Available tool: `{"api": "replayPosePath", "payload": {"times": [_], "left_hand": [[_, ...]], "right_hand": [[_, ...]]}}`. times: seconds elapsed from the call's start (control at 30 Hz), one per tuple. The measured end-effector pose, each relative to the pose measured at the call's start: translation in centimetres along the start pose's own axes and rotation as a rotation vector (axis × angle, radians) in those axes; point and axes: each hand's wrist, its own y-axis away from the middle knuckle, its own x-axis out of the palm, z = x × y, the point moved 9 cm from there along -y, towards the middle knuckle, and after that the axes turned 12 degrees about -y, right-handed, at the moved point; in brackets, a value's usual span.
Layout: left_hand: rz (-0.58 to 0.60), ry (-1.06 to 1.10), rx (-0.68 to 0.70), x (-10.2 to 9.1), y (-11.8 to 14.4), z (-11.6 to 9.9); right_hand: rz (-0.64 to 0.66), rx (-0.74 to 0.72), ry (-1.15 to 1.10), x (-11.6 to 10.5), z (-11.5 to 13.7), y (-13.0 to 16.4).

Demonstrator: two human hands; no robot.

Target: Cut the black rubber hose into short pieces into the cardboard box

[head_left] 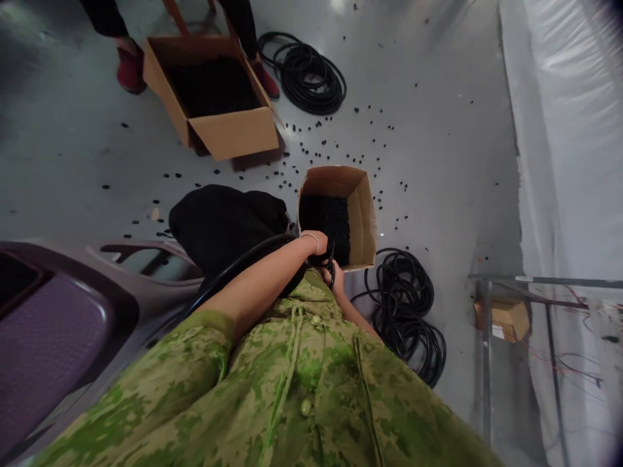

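My left hand, a bracelet at its wrist, is closed on the end of a black hose, which runs beneath my left forearm to the lower left. My right hand sits just below, its fingers closed round a slim dark tool with handle-like loops; its exact kind is unclear. Both hands are close together over the near edge of an open cardboard box. Small black pieces fill much of that box's floor. The working end of the tool is hidden.
Coiled black hoses lie to the right, another coil farther off. A larger cardboard box of black pieces stands before another person's feet. Small black rings litter the grey floor. A purple chair is at left, a metal frame at right.
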Motion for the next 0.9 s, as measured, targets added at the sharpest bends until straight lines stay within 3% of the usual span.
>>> {"api": "replayPosePath", "payload": {"times": [0.23,0.9], "left_hand": [[-0.097,0.053,-0.039,-1.3,-0.3,1.0],[-0.115,0.109,-0.028,-1.5,-0.2,0.9]], "right_hand": [[0.037,0.155,-0.285,-0.6,1.0,1.3],[0.091,0.040,-0.102,-0.3,1.7,0.9]]}}
